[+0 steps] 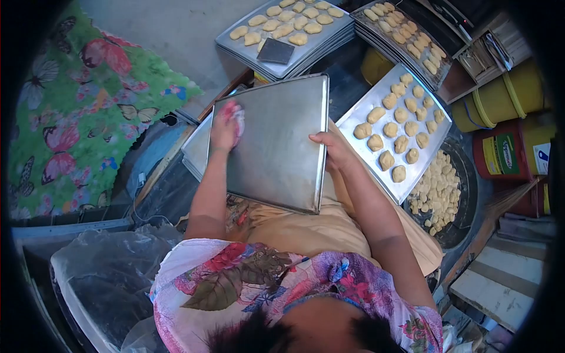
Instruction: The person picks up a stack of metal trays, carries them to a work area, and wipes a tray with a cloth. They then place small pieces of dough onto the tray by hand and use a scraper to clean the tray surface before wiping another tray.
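A bare metal baking tray (273, 147) is tilted over my lap, its raised rim catching the light. My right hand (332, 147) grips its right edge, the thumb over the rim. At the tray's upper left, my left hand (222, 130) is closed on a pink and white cloth (238, 120) pressed against the metal. To the right, another baking tray (395, 179) carries rows of shaped dough pieces (401, 145). Below it, a round black basin (468, 215) holds many small lumps of dough (438, 191).
Stacked trays (220, 42) with dough pieces stand ahead, a dark square plate (275, 51) on top. Another tray stack (368, 26) is at the upper right. Yellow buckets (500, 103) and a red bucket (499, 150) line the right. A green butterfly-print cloth (88, 112) hangs left.
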### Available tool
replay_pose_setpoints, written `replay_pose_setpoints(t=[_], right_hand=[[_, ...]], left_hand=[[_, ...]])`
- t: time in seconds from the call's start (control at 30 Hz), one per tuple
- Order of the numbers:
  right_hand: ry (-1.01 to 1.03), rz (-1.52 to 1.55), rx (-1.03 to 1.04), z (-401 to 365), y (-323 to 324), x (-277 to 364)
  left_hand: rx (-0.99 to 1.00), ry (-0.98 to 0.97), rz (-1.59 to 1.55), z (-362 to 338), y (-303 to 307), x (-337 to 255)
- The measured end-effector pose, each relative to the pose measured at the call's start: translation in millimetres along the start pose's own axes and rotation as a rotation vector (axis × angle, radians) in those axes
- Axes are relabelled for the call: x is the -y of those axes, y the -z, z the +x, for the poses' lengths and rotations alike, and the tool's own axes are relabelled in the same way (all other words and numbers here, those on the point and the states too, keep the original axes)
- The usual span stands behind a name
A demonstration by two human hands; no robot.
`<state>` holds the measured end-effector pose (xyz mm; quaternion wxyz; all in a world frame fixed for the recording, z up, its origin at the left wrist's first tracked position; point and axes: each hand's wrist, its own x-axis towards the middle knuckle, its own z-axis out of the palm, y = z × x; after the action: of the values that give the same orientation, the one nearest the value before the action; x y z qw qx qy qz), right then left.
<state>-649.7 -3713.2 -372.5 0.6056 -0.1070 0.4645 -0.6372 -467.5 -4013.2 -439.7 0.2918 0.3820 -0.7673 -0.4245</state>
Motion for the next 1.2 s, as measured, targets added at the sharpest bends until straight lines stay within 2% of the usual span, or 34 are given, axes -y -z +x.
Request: replay_pose_setpoints(t=[0.03,0.07,0.17,0.2,0.23,0.27,0.33,0.4,0.43,0.5,0.53,0.6,0.63,0.67,0.7,0.73,0.77,0.8,0.83,0.9,0.93,1.0,1.03,1.1,1.17,1.2], right_hand=[[0.0,-0.005,0.021,-1,-4,4],[0.007,-0.007,0.039,-2,-9,8],[0.008,0.06,-0.014,-8,-27,22],[0.054,0.084,0.02,-11,-31,26],[0.09,0.059,0.036,-12,-35,30],[0.12,0.034,0.05,-13,-39,34],[0.131,0.054,0.027,-18,-52,36],[0.104,0.136,-0.038,-27,-65,36],[0.191,0.174,-0.026,-33,-61,34],[0.36,0.251,0.005,-44,-49,28],[0.317,0.272,-0.018,-61,-37,36],[0.281,0.399,-0.058,-123,-34,66],[0.32,0.284,-0.223,-128,19,56],[0.47,0.216,-0.445,-174,-15,81],[0.559,0.262,-0.482,-198,9,86],[0.679,0.265,-0.277,-227,55,85],[0.842,0.163,-0.626,-267,29,100],[0.886,0.207,-0.721,-306,40,100],[0.927,0.102,-0.736,-348,54,99],[1.248,0.188,-0.822,-372,-3,110],[1.295,0.052,-0.914,-388,5,108],[1.386,-0.281,-1.191,-399,3,113],[1.38,-0.351,-1.26,-392,0,114],[1.246,-0.887,-1.462,-384,36,104],[1.155,-1.364,-1.371,-360,19,111],[1.151,-1.563,-1.258,-348,8,116]], left_hand=[[0.026,0.056,-0.446,2,7,47],[0.032,0.126,-0.698,-8,19,81],[-0.119,0.427,-0.095,-72,26,52],[-0.117,0.335,0.041,-85,16,72],[-0.055,0.245,0.015,-103,5,54],[0.008,0.161,-0.012,-127,-11,17],[0.105,-0.145,0.015,-163,-24,-80],[0.315,-0.531,0.171,-174,-20,-133],[0.407,-0.73,0.249,-174,-18,-152],[0.623,-0.827,0.127,-164,-10,-179],[0.731,-0.869,0.066,-161,-9,-184],[0.81,-0.497,-0.385,-162,-5,-180],[0.833,-0.345,-0.496,-158,4,-198],[0.838,-0.187,-0.619,-155,13,-216],[0.822,-0.033,-0.741,-152,22,-234],[0.709,-0.041,-0.773,-145,23,-235],[0.594,-0.052,-0.798,-138,24,-236],[0.464,-0.158,-0.777,-128,19,-237],[0.333,-0.262,-0.755,-118,13,-238],[0.397,-0.133,-0.859,-100,2,-240],[0.411,-0.102,-0.948,-90,-11,-241],[0.684,0.082,-1.162,-73,-38,-241],[0.822,0.18,-1.259,-64,-52,-241],[0.826,0.326,-1.318,-58,-99,-259],[1.216,0.373,-1.43,-83,-109,-325],[1.326,0.436,-1.445,-81,-126,-341]])
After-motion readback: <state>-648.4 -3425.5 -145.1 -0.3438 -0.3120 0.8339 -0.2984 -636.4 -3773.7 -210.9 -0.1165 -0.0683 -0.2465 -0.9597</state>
